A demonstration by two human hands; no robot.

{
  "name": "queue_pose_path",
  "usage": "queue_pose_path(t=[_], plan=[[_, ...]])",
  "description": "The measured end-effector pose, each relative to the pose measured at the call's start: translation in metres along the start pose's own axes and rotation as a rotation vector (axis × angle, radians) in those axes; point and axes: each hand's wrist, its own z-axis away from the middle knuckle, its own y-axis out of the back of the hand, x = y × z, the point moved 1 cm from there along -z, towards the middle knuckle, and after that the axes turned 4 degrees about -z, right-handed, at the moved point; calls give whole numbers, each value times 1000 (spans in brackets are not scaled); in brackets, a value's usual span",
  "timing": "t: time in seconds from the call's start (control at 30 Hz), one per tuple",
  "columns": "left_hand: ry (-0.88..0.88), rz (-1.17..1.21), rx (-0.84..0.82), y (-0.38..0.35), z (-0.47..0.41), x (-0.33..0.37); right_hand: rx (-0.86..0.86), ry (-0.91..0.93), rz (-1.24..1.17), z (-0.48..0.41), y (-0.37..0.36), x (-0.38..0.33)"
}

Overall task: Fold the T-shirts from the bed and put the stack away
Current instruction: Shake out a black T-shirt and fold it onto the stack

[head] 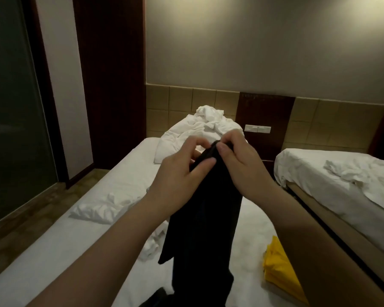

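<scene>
A black T-shirt (204, 222) hangs lengthwise in front of me, lifted above the white bed (75, 235). My left hand (177, 173) and my right hand (242, 165) meet at its top edge, each pinching the dark cloth between thumb and fingers. The shirt's lower end trails down to the mattress near the bottom of the view. A yellow T-shirt (279, 269) lies bunched on the bed under my right forearm. A white garment (153, 242) lies crumpled on the mattress, partly hidden behind the black shirt.
Rumpled white bedding (206, 125) and a pillow (98, 209) lie on this bed. A second bed (341, 185) with loose white sheets stands to the right across a narrow gap. A dark glass door (13, 120) and wooden panel are to the left.
</scene>
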Motion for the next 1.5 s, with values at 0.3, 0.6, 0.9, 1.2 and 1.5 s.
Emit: queue_pose_path(t=[0.3,0.6,0.9,1.2,1.5], plan=[[132,131,2,37,-42,8,-125,108,245,-62,43,-37],[-96,-318,69,46,-51,13,-109,182,445,-77,55,-57],[3,-131,-60,30,-31,5,-89,199,460,-74,59,-58],[169,195,-233,3,-33,-19,-134,171,401,-63,70,-61],[159,438,-337,-15,-40,-4,-189,119,374,-52,74,-45]])
